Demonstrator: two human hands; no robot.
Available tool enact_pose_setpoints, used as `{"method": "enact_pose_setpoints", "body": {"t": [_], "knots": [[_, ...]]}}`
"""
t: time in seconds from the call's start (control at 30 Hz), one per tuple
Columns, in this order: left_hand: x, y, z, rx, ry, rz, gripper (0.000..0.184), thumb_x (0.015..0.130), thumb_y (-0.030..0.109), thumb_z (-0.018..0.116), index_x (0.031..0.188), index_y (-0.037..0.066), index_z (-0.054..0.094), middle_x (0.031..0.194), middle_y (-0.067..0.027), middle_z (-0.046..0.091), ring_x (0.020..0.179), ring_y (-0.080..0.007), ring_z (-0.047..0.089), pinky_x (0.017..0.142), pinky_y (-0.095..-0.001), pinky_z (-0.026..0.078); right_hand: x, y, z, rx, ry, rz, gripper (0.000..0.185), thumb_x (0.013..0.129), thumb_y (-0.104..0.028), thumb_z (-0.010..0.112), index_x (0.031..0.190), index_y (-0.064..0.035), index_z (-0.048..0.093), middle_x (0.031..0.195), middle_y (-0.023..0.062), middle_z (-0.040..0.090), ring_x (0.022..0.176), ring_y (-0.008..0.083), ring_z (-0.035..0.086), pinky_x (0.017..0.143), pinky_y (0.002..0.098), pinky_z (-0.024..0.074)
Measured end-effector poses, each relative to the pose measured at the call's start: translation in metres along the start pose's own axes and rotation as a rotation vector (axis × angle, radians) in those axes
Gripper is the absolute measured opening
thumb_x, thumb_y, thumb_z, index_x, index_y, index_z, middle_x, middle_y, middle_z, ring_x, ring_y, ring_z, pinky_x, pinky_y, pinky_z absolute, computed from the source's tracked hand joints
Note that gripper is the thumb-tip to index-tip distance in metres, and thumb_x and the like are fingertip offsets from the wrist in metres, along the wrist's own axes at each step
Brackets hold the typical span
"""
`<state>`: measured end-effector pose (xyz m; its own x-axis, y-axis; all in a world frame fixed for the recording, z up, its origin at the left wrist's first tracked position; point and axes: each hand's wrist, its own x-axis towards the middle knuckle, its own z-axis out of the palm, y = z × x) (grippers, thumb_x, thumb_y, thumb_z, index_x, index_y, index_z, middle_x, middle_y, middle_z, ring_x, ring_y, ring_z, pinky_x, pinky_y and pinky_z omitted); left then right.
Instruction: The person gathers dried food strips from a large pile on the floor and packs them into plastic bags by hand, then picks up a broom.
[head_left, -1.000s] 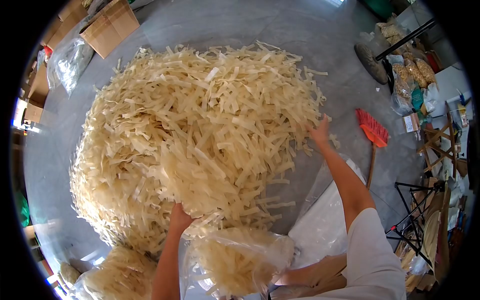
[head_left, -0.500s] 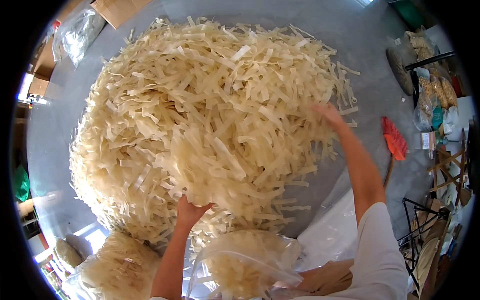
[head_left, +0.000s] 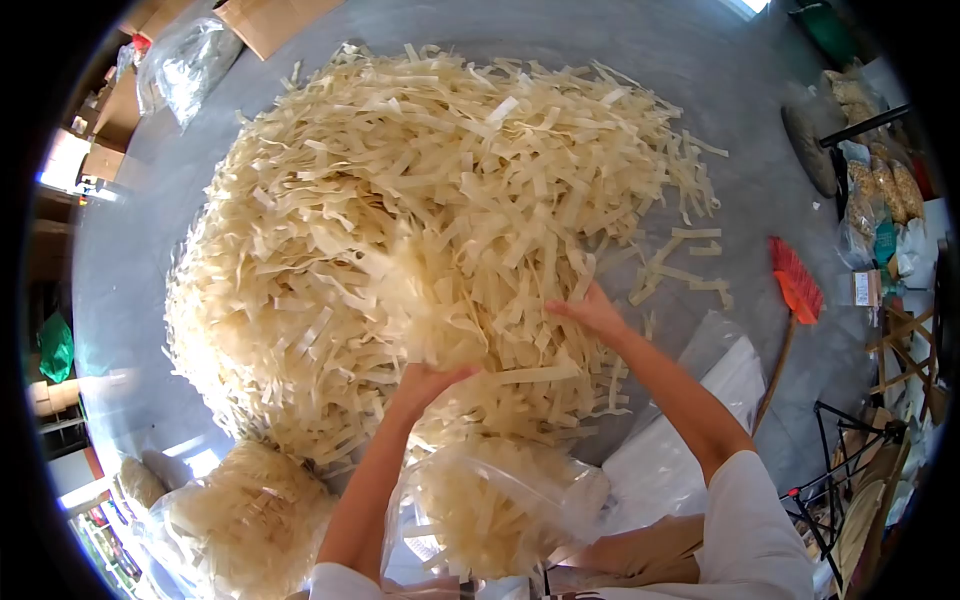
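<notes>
A big heap of flat, pale yellow strips (head_left: 330, 210) spreads over the grey floor. At its near side, my left hand (head_left: 432, 385) is closed on a clump of strips, fingers buried and thumb pointing right; the strips just beyond it are blurred by motion. My right hand (head_left: 597, 314) presses into the heap's right side, thumb and fingers apart, its fingertips partly among the strips. Below my hands, a clear plastic bag (head_left: 585, 500) bulges with the same strips in front of my body. Another filled clear bag (head_left: 250, 515) stands to its left.
A red-headed broom (head_left: 795, 282) lies at right, near white plastic sheeting (head_left: 690, 410). Stray strips (head_left: 690, 260) lie right of the heap. Cardboard boxes (head_left: 270, 22) and a crumpled clear bag (head_left: 190, 65) are at far left. Bagged goods (head_left: 885, 190) and a black metal frame (head_left: 835, 480) line the right.
My right hand has swept left and toward me, drawing strips inward and baring floor between the heap and the stray strips. My left hand has shifted slightly right, with strips moving beyond it.
</notes>
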<state>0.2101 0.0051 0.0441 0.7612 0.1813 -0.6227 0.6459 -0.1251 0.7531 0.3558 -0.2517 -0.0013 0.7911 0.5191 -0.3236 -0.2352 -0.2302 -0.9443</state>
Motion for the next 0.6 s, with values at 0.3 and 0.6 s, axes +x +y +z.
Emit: {"method": "enact_pose_setpoints", "body": {"t": [0.3,0.6], "knots": [[-0.024,0.017,0.015,-0.598,-0.117,-0.015,0.044,0.070,0.003,0.066,0.111,-0.002,0.051,0.105,-0.0110,0.058,0.093,-0.0187,0.056,0.078,-0.0314,0.046,-0.043,-0.062,0.062,0.501,-0.160,0.283,0.063,0.073,-0.020,0.071,0.125,-0.0035,0.038,0.115,0.0072,0.051,0.101,0.0157,0.051,0.085,0.0292,0.0434],[-0.109,0.048,-0.044,-0.516,-0.099,0.501,0.043,0.075,0.006,0.064,0.114,-0.001,0.047,0.108,-0.0115,0.056,0.099,-0.0225,0.054,0.083,-0.0338,0.047,-0.083,-0.142,0.089,0.271,-0.155,-0.236,0.062,0.074,-0.015,0.068,0.125,-0.0021,0.035,0.117,0.0102,0.050,0.105,0.0204,0.051,0.088,0.0333,0.0425]]}}
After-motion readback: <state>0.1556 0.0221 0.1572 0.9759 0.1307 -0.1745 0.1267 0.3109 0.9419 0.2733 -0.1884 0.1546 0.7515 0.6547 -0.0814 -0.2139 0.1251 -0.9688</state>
